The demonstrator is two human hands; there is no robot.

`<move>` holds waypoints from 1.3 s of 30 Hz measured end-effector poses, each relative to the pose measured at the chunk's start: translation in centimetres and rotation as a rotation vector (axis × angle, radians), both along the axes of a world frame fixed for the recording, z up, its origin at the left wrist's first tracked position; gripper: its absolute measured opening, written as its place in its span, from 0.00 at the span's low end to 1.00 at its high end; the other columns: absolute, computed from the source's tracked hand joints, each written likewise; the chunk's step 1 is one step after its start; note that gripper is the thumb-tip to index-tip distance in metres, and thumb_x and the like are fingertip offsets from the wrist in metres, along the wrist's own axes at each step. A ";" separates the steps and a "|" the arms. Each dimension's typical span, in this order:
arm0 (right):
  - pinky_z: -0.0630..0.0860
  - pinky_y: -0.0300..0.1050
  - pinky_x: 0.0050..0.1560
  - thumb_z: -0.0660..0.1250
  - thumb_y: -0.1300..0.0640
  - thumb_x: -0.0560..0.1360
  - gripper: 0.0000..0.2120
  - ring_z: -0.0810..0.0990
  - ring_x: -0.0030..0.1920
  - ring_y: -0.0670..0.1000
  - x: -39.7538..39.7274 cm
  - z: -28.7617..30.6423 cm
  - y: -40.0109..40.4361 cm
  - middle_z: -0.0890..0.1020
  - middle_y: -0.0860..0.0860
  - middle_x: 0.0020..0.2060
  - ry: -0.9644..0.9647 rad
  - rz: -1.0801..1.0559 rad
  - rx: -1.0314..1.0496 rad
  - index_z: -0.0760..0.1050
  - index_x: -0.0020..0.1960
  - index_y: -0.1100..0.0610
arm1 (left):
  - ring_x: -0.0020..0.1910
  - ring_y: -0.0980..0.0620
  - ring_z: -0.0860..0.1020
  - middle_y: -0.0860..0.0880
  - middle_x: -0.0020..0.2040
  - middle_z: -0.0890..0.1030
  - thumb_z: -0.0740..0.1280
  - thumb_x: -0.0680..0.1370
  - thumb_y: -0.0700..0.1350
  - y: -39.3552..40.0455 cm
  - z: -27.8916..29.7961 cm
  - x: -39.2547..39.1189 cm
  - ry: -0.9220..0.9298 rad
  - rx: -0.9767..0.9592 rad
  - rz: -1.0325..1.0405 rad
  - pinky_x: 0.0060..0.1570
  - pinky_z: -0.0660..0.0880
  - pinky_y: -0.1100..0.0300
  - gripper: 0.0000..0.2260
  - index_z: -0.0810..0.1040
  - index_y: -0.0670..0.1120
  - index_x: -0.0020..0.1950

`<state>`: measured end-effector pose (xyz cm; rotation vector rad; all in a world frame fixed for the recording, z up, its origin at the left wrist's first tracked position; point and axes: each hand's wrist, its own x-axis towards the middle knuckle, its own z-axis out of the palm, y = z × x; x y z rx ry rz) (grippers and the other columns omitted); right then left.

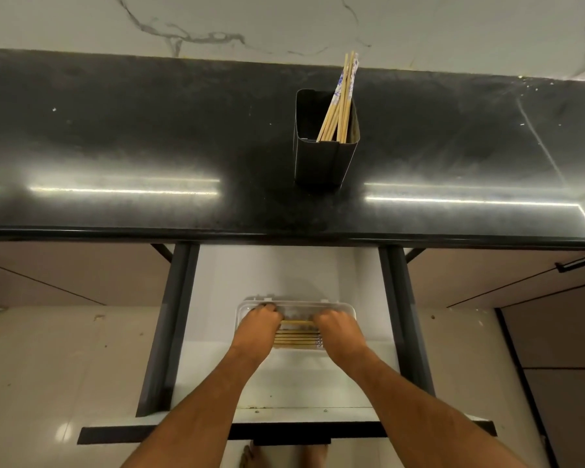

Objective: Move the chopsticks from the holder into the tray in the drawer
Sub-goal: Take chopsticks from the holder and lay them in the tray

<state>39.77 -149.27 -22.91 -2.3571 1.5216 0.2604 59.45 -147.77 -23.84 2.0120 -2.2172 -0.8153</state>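
Both hands in tray (350,310): left hand (260,324) and right hand (336,327) curled, pinching chopsticks (296,337) at either end. More chopsticks (340,106) behind tray, in holder (318,160). Light, stiff, slippery; grip bundle mid-length.

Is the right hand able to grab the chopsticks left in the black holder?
Probably yes. Nothing blocks the holder; its chopsticks stick out on top. But the right hand is down in the tray.

No readable text anywhere. Chopsticks (341,96) in the holder (321,157) carry blue print, too small to read.
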 end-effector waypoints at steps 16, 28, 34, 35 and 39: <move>0.81 0.45 0.61 0.71 0.53 0.78 0.16 0.85 0.53 0.52 -0.8 -0.9 0.2 0.85 0.53 0.57 -0.039 -0.025 -0.003 0.80 0.65 0.56 | 0.59 0.42 0.76 0.42 0.58 0.79 0.63 0.78 0.32 1.4 -0.4 0.2 0.030 -0.118 0.090 0.57 0.75 0.50 0.12 0.79 0.42 0.59; 0.79 0.46 0.63 0.70 0.54 0.79 0.15 0.84 0.54 0.52 -0.6 -0.8 0.0 0.84 0.54 0.58 0.016 0.013 -0.042 0.81 0.63 0.57 | 0.37 0.56 0.84 0.43 0.45 0.85 0.59 0.82 0.43 1.1 0.5 -0.4 0.272 -0.032 0.413 0.32 0.76 0.68 0.11 0.81 0.45 0.51; 0.80 0.43 0.60 0.70 0.52 0.79 0.15 0.84 0.53 0.51 -1.0 -0.6 0.4 0.84 0.53 0.57 -0.057 -0.027 -0.020 0.81 0.64 0.57 | 0.40 0.51 0.85 0.47 0.44 0.86 0.58 0.83 0.48 1.3 1.1 -0.1 0.462 0.106 0.528 0.42 0.84 0.55 0.12 0.81 0.50 0.51; 0.81 0.43 0.59 0.70 0.53 0.79 0.15 0.84 0.53 0.51 -1.0 -0.4 0.5 0.84 0.52 0.57 -0.090 -0.036 -0.046 0.81 0.64 0.56 | 0.41 0.53 0.84 0.48 0.47 0.86 0.60 0.83 0.47 1.4 1.0 0.3 0.295 0.058 0.414 0.45 0.84 0.56 0.10 0.81 0.50 0.51; 0.85 0.48 0.50 0.72 0.65 0.75 0.10 0.85 0.48 0.54 -1.7 0.5 1.5 0.86 0.55 0.50 -0.369 -0.163 -0.275 0.84 0.56 0.60 | 0.55 0.51 0.82 0.49 0.57 0.84 0.67 0.81 0.44 2.2 0.7 1.2 0.121 -0.313 0.173 0.58 0.81 0.57 0.08 0.83 0.46 0.58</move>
